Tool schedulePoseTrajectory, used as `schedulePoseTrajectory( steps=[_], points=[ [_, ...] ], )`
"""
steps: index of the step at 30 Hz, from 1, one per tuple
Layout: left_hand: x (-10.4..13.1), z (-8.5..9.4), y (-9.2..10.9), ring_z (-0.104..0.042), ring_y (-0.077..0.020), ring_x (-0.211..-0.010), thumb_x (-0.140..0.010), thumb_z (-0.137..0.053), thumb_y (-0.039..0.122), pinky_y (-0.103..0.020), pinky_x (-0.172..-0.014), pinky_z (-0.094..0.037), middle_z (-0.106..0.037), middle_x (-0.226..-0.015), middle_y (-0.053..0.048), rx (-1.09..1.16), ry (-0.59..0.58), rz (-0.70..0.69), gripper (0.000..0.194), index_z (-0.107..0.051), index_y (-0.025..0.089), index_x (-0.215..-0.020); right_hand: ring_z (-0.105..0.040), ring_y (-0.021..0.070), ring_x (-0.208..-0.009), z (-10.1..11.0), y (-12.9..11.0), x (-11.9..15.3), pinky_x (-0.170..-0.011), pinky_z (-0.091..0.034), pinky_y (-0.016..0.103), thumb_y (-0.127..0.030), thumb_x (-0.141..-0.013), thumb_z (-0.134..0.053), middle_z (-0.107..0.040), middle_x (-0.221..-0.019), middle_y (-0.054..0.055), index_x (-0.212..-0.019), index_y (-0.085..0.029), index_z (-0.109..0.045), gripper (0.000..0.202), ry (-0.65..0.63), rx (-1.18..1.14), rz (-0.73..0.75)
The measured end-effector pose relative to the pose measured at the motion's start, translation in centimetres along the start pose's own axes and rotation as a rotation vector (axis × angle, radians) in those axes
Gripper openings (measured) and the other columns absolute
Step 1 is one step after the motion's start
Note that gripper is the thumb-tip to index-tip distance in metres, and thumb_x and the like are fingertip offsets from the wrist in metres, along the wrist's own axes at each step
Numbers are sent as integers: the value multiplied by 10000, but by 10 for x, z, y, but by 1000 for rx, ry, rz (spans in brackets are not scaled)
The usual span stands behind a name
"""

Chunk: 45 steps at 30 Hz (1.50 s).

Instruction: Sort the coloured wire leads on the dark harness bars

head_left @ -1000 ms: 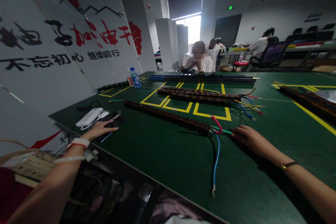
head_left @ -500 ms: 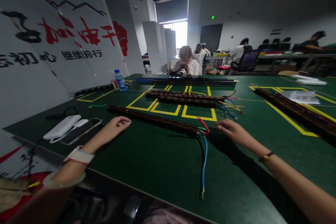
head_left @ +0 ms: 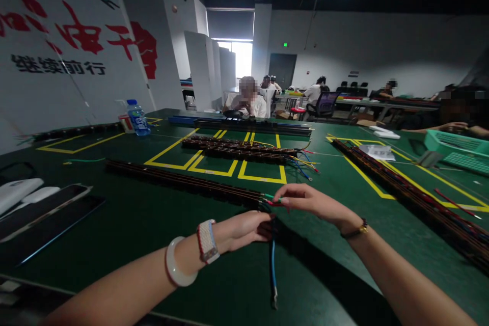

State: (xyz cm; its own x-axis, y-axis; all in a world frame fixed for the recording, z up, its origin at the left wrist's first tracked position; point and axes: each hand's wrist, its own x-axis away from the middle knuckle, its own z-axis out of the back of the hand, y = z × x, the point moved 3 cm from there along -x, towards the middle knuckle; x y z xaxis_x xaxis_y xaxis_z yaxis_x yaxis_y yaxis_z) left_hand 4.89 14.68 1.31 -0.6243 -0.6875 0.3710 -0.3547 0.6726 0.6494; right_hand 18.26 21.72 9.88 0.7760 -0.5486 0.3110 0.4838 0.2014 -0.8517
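Note:
A long dark harness strip (head_left: 183,179) lies across the green table, its wire end toward the middle. Over that end my right hand (head_left: 313,202) is closed, fingertips pinching the green and red wires (head_left: 272,197). My left hand (head_left: 246,229) rests just below, its fingers pressed together around the base of the blue wire (head_left: 273,270); part of the wire there is hidden by the fingers. The blue wire hangs toward the table's near side and ends in a metal lug (head_left: 274,299).
Behind lies a bundle of strips (head_left: 244,150) with coloured wire ends. A bottle (head_left: 138,118) stands at the left back, phones (head_left: 57,224) at the near left. More strips (head_left: 412,198) and a green basket (head_left: 458,150) are at the right. People sit beyond.
My left hand has moved right, from the strip's left part to its wire end. My right hand has closed on the green and red wires. The view has turned right.

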Motion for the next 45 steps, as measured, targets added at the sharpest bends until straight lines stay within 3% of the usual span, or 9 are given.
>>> schedulePoseTrajectory(
  steps=[5,10,12,16,22,27,32,38,45],
  points=[
    [-8,3,-2,-600,-174,-830,-827,-541,261,-367,-940,-396,-606,-896,-121,119,118,53,200,-563,82,-913,-371,120,-1275,30,22,15,-1110,-305,267,-342,-848,-541,-350,-1377,79,-1379,-166,-398,578,-116,-64,-120],
    [-15,0,0,-611,-157,-835,-825,-524,156,-338,-964,-405,-586,-960,-137,220,173,73,156,-514,54,-942,-146,128,-1397,49,71,20,-1189,-115,289,-342,-762,-648,-129,-1476,65,-1489,-201,-161,886,-250,24,-163],
    [-18,0,-1,-615,-173,-893,-823,-526,156,-341,-975,-399,-583,-1031,-165,236,170,75,178,-511,54,-968,-172,146,-1389,52,87,20,-1184,-133,289,-360,-693,-713,-146,-1469,87,-1493,-178,-140,1001,-267,94,-177],
    [-25,0,-3,-596,-209,-1011,-816,-552,186,-352,-992,-381,-555,-1146,-214,260,139,62,307,-511,46,-1086,-447,150,-1186,48,100,16,-1021,-381,224,-407,-618,-762,-400,-1324,109,-1440,-141,-291,984,-306,150,-239],
    [-33,-11,-4,-599,-178,-962,-872,-489,167,-321,-971,-390,-608,-1016,-171,334,146,5,190,-563,41,-994,-494,53,-767,27,96,4,-662,-393,120,-537,-670,-689,-568,-958,51,-1119,-55,-539,676,-388,155,-255],
    [-43,-13,-8,-602,-149,-793,-890,-485,207,-343,-879,-424,-625,-843,-98,370,141,-59,134,-566,101,-873,-343,16,-559,15,71,-5,-516,-217,135,-524,-765,-603,-546,-708,5,-875,-87,-625,451,-199,654,-209],
    [-49,-13,-13,-602,-143,-871,-890,-485,183,-300,-876,-430,-633,-952,-102,459,146,-140,130,-571,102,-947,-461,56,-566,-13,39,-3,-553,-258,174,-241,-849,-489,-588,-737,68,-840,-111,-670,223,-93,1132,-218],
    [-47,-12,-25,-605,-129,-857,-874,-518,183,-236,-787,-445,-638,-926,-68,520,344,-92,80,-554,114,-892,-571,138,-691,-59,44,-6,-612,-389,201,-101,-813,-437,-602,-848,155,-931,-81,-655,249,-73,1245,-200],
    [-52,-11,-29,-605,-109,-809,-898,-491,224,-231,-754,-447,-633,-888,-47,627,350,-113,93,-490,137,-863,-593,143,-663,-46,36,-6,-570,-372,194,-86,-828,-425,-594,-778,132,-883,-81,-624,207,7,1160,-344]
  ],
)
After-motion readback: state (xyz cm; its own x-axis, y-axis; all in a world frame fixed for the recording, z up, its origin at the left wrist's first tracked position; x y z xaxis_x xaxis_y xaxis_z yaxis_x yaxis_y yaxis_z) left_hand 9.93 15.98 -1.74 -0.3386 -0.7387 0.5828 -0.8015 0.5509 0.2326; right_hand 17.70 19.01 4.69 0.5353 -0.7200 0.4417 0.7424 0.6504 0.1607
